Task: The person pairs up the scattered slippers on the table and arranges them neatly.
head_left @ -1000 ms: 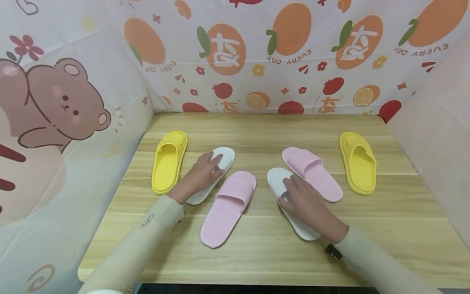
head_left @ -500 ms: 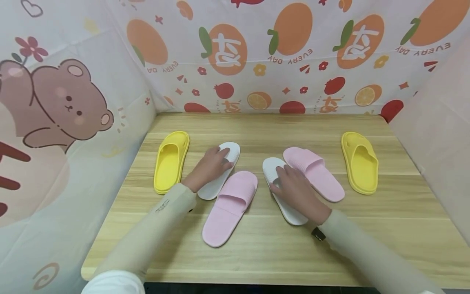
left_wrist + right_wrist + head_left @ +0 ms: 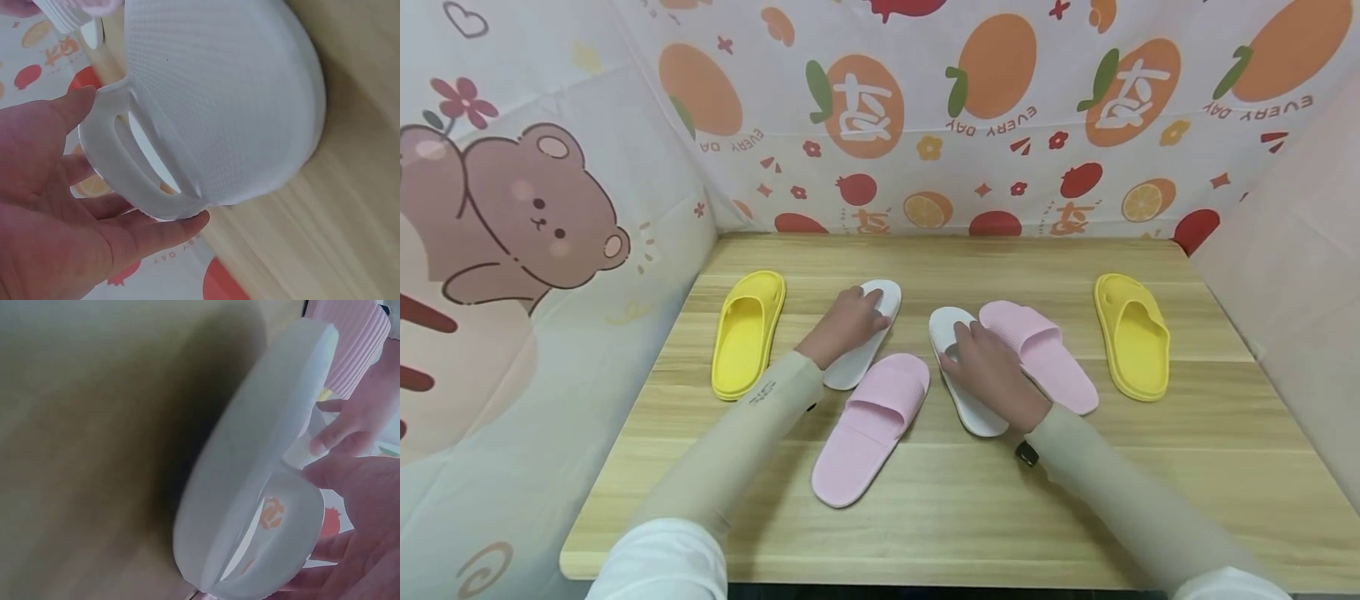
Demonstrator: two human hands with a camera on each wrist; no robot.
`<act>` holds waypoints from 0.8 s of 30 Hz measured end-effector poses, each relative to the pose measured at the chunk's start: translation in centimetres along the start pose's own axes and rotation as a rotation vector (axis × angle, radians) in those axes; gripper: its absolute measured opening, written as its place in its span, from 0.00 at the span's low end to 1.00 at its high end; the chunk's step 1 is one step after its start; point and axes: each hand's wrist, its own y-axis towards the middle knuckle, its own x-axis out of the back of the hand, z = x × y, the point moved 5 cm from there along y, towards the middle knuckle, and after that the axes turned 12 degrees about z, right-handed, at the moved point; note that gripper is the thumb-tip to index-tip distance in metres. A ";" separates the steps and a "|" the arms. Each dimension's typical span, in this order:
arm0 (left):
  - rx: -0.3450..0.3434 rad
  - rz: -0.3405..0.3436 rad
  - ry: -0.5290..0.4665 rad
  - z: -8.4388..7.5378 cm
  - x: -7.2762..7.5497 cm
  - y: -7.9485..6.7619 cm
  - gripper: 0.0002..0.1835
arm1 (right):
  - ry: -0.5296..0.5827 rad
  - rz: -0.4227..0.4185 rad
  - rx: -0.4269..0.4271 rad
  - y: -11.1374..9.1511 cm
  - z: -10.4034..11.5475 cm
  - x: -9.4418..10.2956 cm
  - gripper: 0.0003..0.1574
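My left hand (image 3: 852,323) grips a white slipper (image 3: 850,367) across its strap. In the left wrist view, the thumb and fingers span the two sides of that strap (image 3: 103,150), and the ribbed sole (image 3: 231,106) extends away from the hand. A second white slipper (image 3: 976,415) is in my right hand (image 3: 992,372), held by its strap in the same way. In the right wrist view its smooth side (image 3: 250,444) shows, with a shadow on the wood beside it. Both toes point toward the back of the table.
One pink slipper (image 3: 850,462) lies close to the left white one, and another pink slipper (image 3: 1063,379) lies beside my right hand. Yellow slippers stand at the far left (image 3: 739,346) and far right (image 3: 1138,354). A printed cloth (image 3: 958,158) hangs behind the wooden table (image 3: 1000,533).
Both hands have moved toward the back middle of the table with the white slippers, left hand rightward, right hand leftward. The slippers are closer together. The pink and yellow slippers have stayed put.
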 end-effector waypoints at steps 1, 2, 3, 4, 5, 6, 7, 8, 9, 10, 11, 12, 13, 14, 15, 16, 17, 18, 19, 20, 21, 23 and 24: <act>0.007 0.002 0.001 -0.1 0.1 0.3 0.32 | 0.002 0.005 -0.007 0.3 0.0 0.0 0.27; 0.016 0.004 0.000 -0.1 0.2 0.5 0.32 | 0.002 0.008 -0.013 0.6 0.1 0.0 0.27; 0.026 0.007 -0.004 -0.2 0.2 0.8 0.32 | 0.006 0.009 -0.018 0.8 0.1 0.0 0.27; 0.037 0.011 -0.007 -0.2 0.2 1.1 0.32 | 0.003 0.011 -0.021 1.1 0.1 0.0 0.28; 0.044 0.011 -0.006 -0.3 0.3 1.4 0.32 | -0.001 0.009 -0.021 1.3 0.1 0.0 0.29; 0.053 0.014 -0.013 -0.4 0.4 1.6 0.32 | -0.002 0.005 -0.024 1.5 0.1 0.1 0.30; 0.060 0.014 -0.017 -0.5 0.5 1.9 0.32 | -0.002 0.002 -0.027 1.7 0.1 0.1 0.30; 0.064 0.015 -0.021 -0.6 0.6 2.1 0.32 | -0.003 -0.001 -0.030 1.9 0.1 0.1 0.31; 0.069 0.018 -0.028 -0.7 0.6 2.3 0.32 | 0.000 -0.004 -0.033 2.1 0.1 0.2 0.31; 0.074 0.019 -0.030 -0.7 0.7 2.6 0.32 | 0.004 -0.006 -0.038 2.3 0.0 0.2 0.32; 0.077 0.018 -0.035 -0.8 0.8 2.8 0.32 | 0.009 -0.008 -0.042 2.5 -0.1 0.2 0.32; 0.081 0.019 -0.039 -0.9 0.8 3.1 0.32 | 0.015 -0.009 -0.048 2.7 -0.2 0.3 0.32; 0.083 0.020 -0.041 -0.9 0.8 3.3 0.32 | 0.019 -0.008 -0.054 2.9 -0.2 0.3 0.32; 0.084 0.019 -0.043 -1.0 0.8 3.6 0.32 | 0.022 -0.006 -0.058 3.1 -0.3 0.3 0.32; 0.087 0.015 -0.046 -1.0 0.8 3.8 0.32 | 0.025 -0.006 -0.064 3.3 -0.4 0.3 0.32; 0.089 0.011 -0.048 -1.0 0.8 4.0 0.31 | 0.026 -0.004 -0.067 3.5 -0.4 0.4 0.32; 0.092 0.006 -0.050 -1.1 0.8 4.3 0.31 | 0.022 -0.003 -0.067 3.7 -0.5 0.5 0.32; 0.096 0.000 -0.050 -1.1 0.9 4.5 0.31 | 0.024 -0.001 -0.069 3.9 -0.5 0.6 0.31; 0.100 -0.005 -0.048 -1.2 0.9 4.7 0.31 | 0.023 0.001 -0.070 4.2 -0.6 0.7 0.30; 0.106 -0.011 -0.045 -1.2 0.9 4.9 0.30 | 0.022 0.002 -0.070 4.4 -0.6 0.8 0.30; 0.113 -0.016 -0.042 -1.3 0.9 5.1 0.30 | 0.021 0.003 -0.072 4.7 -0.7 0.9 0.29; 0.120 -0.027 -0.030 -1.7 1.0 5.6 0.29 | 0.024 0.008 -0.083 5.2 -0.9 1.2 0.28; 0.123 -0.033 -0.030 -1.9 1.1 5.8 0.29 | 0.029 0.010 -0.096 5.4 -1.0 1.3 0.28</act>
